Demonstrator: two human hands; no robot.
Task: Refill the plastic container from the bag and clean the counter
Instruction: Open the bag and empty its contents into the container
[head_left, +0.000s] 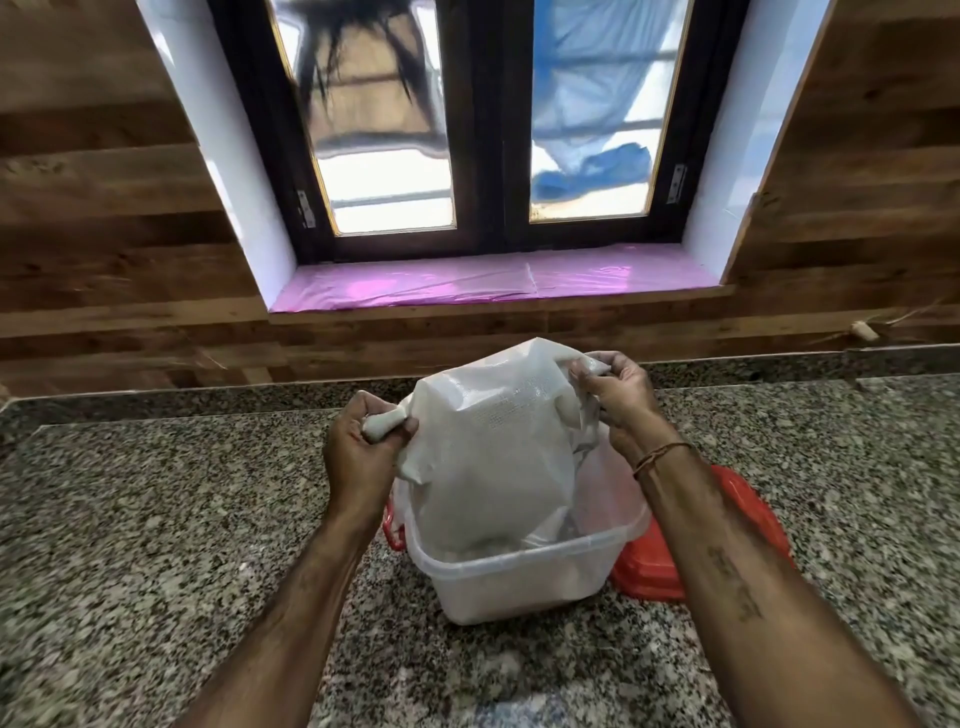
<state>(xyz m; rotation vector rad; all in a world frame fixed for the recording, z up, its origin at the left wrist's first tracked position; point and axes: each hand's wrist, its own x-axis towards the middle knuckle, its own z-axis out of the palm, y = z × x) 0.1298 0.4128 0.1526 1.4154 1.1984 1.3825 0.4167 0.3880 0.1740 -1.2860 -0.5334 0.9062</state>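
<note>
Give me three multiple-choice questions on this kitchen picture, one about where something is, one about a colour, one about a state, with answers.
1. Where does the red lid lie?
A. On the counter beside the plastic container
B. On the window sill
C. On top of the container

2. What colour is the sheet on the window sill?
A. Green
B. Pink
C. Yellow

3. How is the bag held?
A. Lying flat on the counter
B. By one hand only
C. Upended over the container by both hands

Answers: 1 A, it rests on the granite under the right forearm. 2 B, it is glossy pink. 3 C, the left hand and right hand each grip a corner.
</note>
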